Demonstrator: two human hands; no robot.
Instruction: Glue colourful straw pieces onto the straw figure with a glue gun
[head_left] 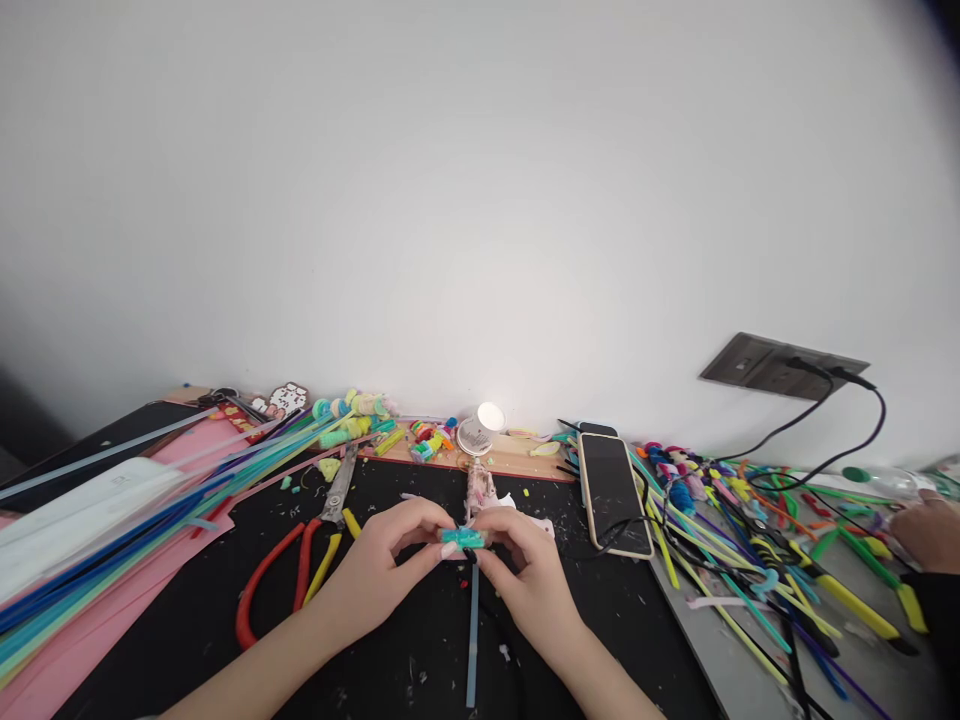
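Over the black tabletop, the teal piece sits between the left hand and the right hand, the fingers of each clamped at one end. The step looks like close two-handed handling, its exact nature hard to tell; the next move seems to call for a steady pinch and small adjustments. Beyond, print on the cup is too small to read.
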